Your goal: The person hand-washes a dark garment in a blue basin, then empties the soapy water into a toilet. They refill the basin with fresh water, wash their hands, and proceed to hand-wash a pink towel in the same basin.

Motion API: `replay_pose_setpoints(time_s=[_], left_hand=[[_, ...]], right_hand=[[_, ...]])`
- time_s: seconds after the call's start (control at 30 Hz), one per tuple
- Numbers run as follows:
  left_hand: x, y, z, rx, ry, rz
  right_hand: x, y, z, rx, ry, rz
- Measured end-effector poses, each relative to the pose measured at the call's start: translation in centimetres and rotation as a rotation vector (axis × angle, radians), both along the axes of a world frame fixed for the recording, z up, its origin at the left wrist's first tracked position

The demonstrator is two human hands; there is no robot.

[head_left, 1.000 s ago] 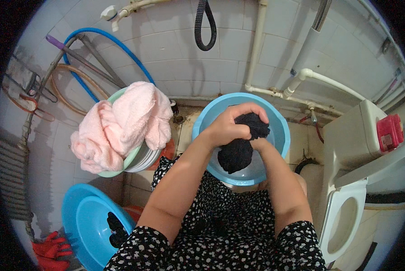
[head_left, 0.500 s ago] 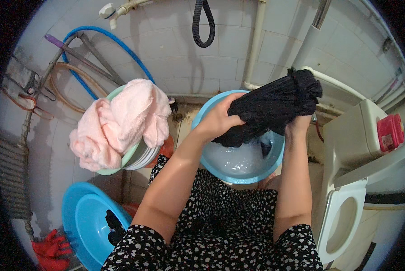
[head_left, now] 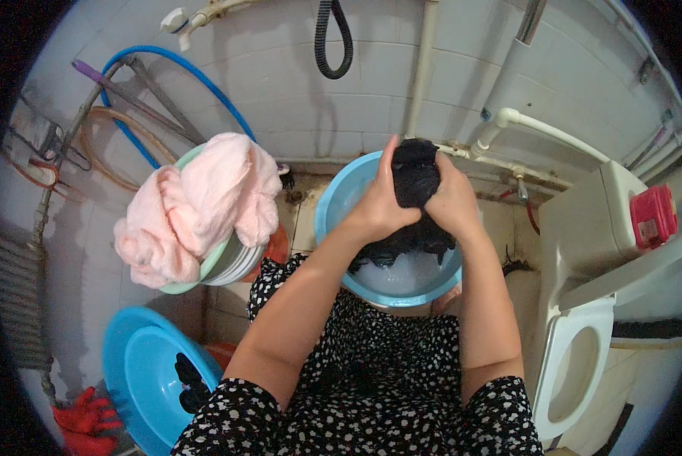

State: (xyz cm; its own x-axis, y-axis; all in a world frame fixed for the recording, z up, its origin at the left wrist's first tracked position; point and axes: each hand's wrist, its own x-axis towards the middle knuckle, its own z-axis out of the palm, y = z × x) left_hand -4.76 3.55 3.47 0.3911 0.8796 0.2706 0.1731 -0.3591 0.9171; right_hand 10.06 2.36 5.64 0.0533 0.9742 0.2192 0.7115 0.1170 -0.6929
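Tight quarters around the basin

Pink cloth on stacked bowls crowds the basin's left; toilet and pipes hem the right; the wall stands close behind.

A basin of water sits before the person's knees, against the wall. Both hands, left hand and right hand, grip a wet cloth above the basin. Left of the basin, a towel drapes over stacked bowls. Right of the basin stands a toilet.
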Motion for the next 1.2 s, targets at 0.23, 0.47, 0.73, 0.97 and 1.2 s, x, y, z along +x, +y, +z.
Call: replay_pose_setpoints(time_s=[0.23, 0.47, 0.73, 0.97, 1.2], left_hand=[[-0.6, 0.9, 1.1, -0.279, -0.251, 0.076], [-3.2, 0.6, 2.8, -0.193, -0.444, -0.129], [-3.2, 1.4, 1.6, -0.546, -0.639, -0.165], [-2.0, 1.6, 0.4, -0.451, -0.69, -0.033], [-2.0, 0.9, 1.8, -0.189, -0.42, -0.23]], right_hand=[[1.5, -0.2, -1.8, -0.188, 0.35, 0.334], [1.0, -0.9, -0.9, -0.3, 0.383, 0.331], [4.3, -1.2, -2.6, 0.132, 0.445, 0.04], [5.8, -0.5, -3.5, 0.304, 0.681, -0.228], [4.9, 0.2, -3.8, 0.139, 0.868, -0.208]])
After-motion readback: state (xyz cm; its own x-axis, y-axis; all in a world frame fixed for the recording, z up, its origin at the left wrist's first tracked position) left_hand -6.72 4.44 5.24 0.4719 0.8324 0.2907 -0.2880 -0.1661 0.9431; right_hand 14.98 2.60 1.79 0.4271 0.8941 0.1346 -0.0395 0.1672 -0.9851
